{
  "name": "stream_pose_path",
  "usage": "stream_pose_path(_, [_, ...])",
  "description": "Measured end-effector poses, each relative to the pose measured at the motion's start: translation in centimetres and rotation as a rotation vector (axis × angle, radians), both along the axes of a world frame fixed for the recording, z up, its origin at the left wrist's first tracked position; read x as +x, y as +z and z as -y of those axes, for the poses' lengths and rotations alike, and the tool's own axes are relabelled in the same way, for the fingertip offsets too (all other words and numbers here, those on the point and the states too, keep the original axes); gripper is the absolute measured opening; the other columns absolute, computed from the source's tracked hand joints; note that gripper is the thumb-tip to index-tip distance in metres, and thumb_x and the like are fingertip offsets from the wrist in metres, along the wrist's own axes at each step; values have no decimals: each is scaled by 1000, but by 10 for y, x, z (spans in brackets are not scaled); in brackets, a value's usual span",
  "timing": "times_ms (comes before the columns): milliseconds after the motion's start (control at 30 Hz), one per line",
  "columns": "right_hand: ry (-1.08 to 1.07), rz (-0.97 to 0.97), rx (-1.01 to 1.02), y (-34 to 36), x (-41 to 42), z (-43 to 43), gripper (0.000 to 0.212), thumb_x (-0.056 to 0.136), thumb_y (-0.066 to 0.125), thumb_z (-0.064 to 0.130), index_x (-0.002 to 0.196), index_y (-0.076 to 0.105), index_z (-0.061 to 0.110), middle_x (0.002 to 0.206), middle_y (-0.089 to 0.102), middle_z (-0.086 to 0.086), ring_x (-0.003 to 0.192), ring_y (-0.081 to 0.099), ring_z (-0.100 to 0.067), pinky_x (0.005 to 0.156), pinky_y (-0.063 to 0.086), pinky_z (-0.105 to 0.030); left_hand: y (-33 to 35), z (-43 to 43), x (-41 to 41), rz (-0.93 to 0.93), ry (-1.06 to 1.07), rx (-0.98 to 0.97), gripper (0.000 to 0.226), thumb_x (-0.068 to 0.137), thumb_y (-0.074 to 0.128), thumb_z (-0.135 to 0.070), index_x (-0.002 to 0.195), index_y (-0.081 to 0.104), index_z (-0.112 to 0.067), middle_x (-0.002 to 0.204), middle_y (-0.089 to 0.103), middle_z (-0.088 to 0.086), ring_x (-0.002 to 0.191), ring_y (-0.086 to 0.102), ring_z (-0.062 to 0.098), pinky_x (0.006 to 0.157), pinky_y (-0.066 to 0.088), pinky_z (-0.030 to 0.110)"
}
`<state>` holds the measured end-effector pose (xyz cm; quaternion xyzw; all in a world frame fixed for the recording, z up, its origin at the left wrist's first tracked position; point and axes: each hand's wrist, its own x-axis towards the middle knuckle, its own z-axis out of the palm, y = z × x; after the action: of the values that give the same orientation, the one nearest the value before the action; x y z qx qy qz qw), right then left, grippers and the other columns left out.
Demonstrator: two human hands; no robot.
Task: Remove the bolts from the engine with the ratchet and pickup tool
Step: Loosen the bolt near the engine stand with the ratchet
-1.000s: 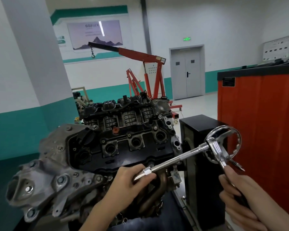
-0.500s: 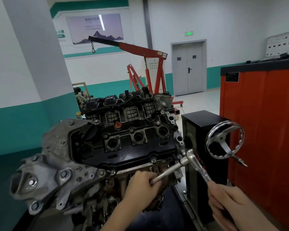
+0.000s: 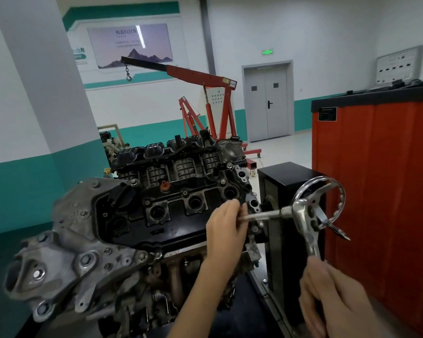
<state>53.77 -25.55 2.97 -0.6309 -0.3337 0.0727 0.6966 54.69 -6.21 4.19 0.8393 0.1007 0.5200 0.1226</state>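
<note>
A car engine (image 3: 137, 223) fills the centre and left, its black valve cover facing me with several bolts and round plug wells. A chrome ratchet (image 3: 303, 223) with a long extension bar (image 3: 266, 217) lies level, pointing left at the engine's right end. My left hand (image 3: 226, 230) pinches the extension's tip against the cover edge near a bolt hole; the tip itself is hidden by my fingers. My right hand (image 3: 332, 298) grips the ratchet handle at lower right. No pickup tool shows.
A chrome handwheel (image 3: 327, 191) on the black engine stand box (image 3: 286, 174) sits just behind the ratchet head. An orange cabinet (image 3: 381, 179) stands at the right. A red engine hoist (image 3: 205, 93) and a grey double door are farther back.
The ratchet swung from below the valve cover up to level. My left hand slid up with the extension tip to the cover's right edge; my right hand followed.
</note>
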Motion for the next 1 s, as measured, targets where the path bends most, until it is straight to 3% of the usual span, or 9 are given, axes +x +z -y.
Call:
stream_pose_path(67, [15, 11, 91, 10, 20, 3, 49, 91, 38, 43, 49, 43, 17, 37, 37, -10, 27, 31, -17, 33, 31, -21, 16, 8, 15, 3, -35, 14, 16, 95, 50, -17, 79, 47, -13, 79, 47, -1, 74, 41, 16, 69, 37, 26])
stream_pose_path(133, [-11, 127, 106, 26, 33, -2, 50, 93, 35, 40, 51, 42, 15, 35, 37, -10, 25, 31, -16, 32, 32, -21, 27, 17, 34, 34, -38, -6, 8, 94, 51, -8, 86, 52, -8, 87, 50, 5, 83, 43, 19, 78, 37, 29])
stream_pose_path(200, [-68, 244, 108, 22, 47, -9, 49, 95, 33, 38, 52, 43, 14, 35, 39, -11, 24, 33, -18, 32, 33, -22, 33, 23, 52, 42, -31, -40, 7, 94, 50, -2, 90, 54, -5, 91, 52, 8, 87, 45, 22, 79, 39, 32])
stream_pose_path(333, [-91, 251, 71, 9, 67, -15, 52, 98, 33, 32, 55, 42, 5, 35, 41, -11, 24, 36, -21, 32, 34, -24, 21, 23, 78, -24, -14, -96, 10, 96, 46, -1, 94, 56, -3, 95, 56, 11, 92, 47, 25, 84, 41, 36])
stream_pose_path(533, [-119, 248, -14, -8, 83, -19, 54, 96, 33, 38, 55, 42, 3, 34, 41, -13, 25, 37, -23, 35, 35, -25, -3, 14, 82, -61, -4, -65, 11, 93, 47, 3, 92, 57, -2, 91, 54, 10, 86, 45, 22, 76, 35, 27])
stream_pose_path(700, [-111, 306, -9, 4, 90, -23, 53, 97, 32, 34, 55, 41, 4, 34, 41, -11, 24, 38, -22, 32, 34, -28, 9, 7, 88, -33, 15, -26, 10, 93, 50, 3, 95, 59, -2, 93, 58, 11, 90, 50, 25, 82, 44, 35])
stream_pose_path(867, [-85, 286, -38, 5, 92, -29, 53, 97, 32, 33, 56, 42, 1, 33, 40, -10, 24, 38, -23, 35, 35, -32, 6, -1, 89, -40, 15, -51, 11, 94, 49, 2, 97, 60, -1, 97, 58, 10, 94, 50, 24, 84, 45, 35])
stream_pose_path(1000, [-87, 302, -90, 12, 91, -42, 52, 98, 35, 30, 60, 43, -4, 36, 39, -10, 28, 38, -21, 40, 39, -42, 5, -14, 88, -27, -17, -123, 12, 98, 48, -4, 99, 59, -1, 97, 57, 9, 94, 48, 21, 80, 42, 29])
